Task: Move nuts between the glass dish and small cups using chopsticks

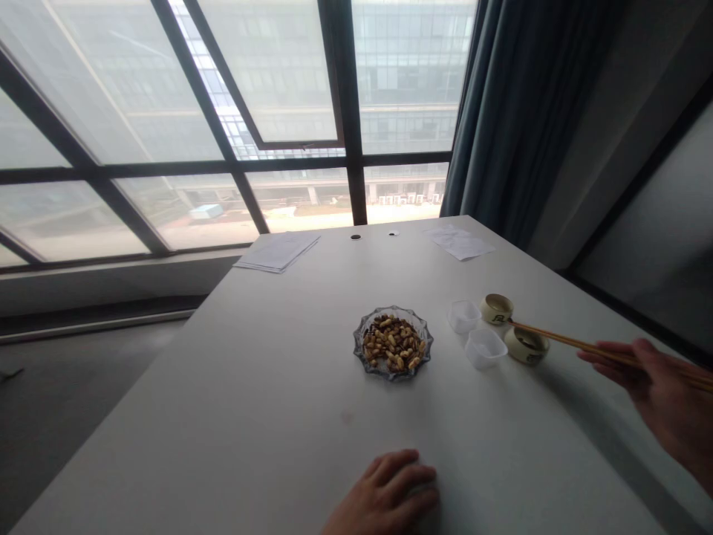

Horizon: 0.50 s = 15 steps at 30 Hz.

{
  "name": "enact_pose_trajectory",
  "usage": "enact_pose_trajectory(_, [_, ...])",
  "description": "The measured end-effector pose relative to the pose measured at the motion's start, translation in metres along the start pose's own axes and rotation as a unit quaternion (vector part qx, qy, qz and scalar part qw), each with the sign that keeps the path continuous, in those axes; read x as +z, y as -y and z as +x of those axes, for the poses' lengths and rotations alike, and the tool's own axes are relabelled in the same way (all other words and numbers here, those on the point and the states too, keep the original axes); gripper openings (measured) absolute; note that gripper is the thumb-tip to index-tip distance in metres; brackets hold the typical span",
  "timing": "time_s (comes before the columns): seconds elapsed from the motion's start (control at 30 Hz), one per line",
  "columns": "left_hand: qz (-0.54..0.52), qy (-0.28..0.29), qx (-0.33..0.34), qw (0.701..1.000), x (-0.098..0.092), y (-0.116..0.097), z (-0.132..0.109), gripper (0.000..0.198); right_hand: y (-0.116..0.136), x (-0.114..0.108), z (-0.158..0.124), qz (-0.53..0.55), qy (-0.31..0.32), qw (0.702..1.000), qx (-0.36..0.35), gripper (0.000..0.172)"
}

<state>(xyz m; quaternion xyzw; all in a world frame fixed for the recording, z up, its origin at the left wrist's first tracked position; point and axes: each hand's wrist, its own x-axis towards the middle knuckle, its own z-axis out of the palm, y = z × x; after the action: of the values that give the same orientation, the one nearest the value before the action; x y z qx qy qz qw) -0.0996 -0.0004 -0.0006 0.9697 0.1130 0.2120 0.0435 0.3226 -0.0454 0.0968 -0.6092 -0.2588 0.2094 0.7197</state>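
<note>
My right hand (pixel 662 394) is closed on a pair of wooden chopsticks (pixel 579 344). Their tips reach left to the gap between a small cream ceramic bowl with a dark mark (pixel 497 318) and a second ceramic bowl (pixel 526 357); whether they touch a rim or hold something is too small to tell. Beside these bowls are two translucent plastic cups, one farther back (pixel 464 327) and one nearer (pixel 486 362). A scalloped glass dish (pixel 393 375) holds peanuts and darker pieces (pixel 393 343). My left hand (pixel 398 487) rests on the table near the front, fingers loosely bent and slightly apart, holding nothing.
The white table (pixel 250 401) extends toward large windows (pixel 278 74). Stacked papers (pixel 278 251) lie at its back left, and more sheets (pixel 460 241) at its back right. Two round holes are near the far edge. A dark curtain (pixel 512 111) hangs behind on the right.
</note>
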Motion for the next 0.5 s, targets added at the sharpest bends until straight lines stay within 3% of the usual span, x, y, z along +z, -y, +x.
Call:
enact_pose_trajectory(0.1, [-0.009, 0.011, 0.008, 1.0, -0.001, 0.001, 0.0, 0.029, -0.018, -0.028, 0.004, 0.006, -0.054, 0.998, 0.016, 0.024])
enact_pose_trajectory(0.2, [-0.016, 0.01, 0.005, 1.0, -0.002, 0.001, 0.0, 0.029, -0.03, -0.042, 0.002, -0.005, -0.057, 0.998, 0.03, 0.024])
enact_pose_trajectory(0.5, [-0.015, 0.027, 0.01, 0.999, 0.001, 0.002, -0.001, 0.03, -0.017, -0.048, -0.011, -0.074, -0.032, 0.997, 0.007, 0.021])
